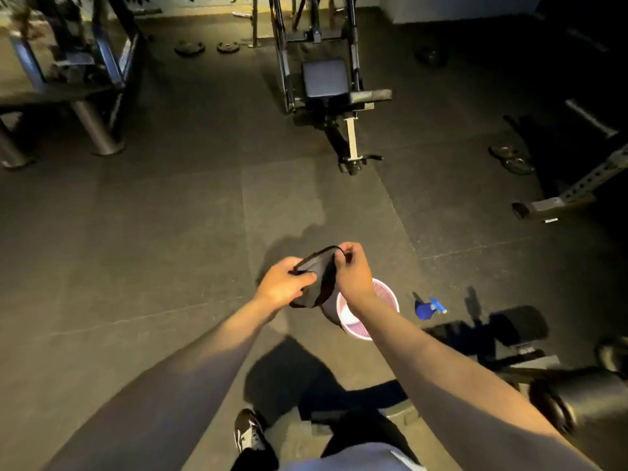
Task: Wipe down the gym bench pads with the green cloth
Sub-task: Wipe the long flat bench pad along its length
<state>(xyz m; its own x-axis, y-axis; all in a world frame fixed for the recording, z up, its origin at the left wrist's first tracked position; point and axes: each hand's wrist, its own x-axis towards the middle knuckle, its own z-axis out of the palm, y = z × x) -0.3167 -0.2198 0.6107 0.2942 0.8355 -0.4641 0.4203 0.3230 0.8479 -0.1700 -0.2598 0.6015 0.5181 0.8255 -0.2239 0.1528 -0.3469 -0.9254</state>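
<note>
Arms [190,362] outstretched; left hand [284,284], right hand [351,278], grip on cloth [319,268]

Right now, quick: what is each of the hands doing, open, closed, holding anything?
Left hand: closed, gripping the dark, limp fabric cloth.
Right hand: closed, pinching the same cloth's upper edge.

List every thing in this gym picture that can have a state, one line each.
cloth: held up by both hands, partly bunched, above the pink bucket.
left hand: grips the cloth's left side.
right hand: pinches the cloth's top edge.
pink bucket: upright on the floor, top open.
blue spray bottle: on the floor right of the bucket, untouched.
far bench: standing across the floor, untouched.
</note>
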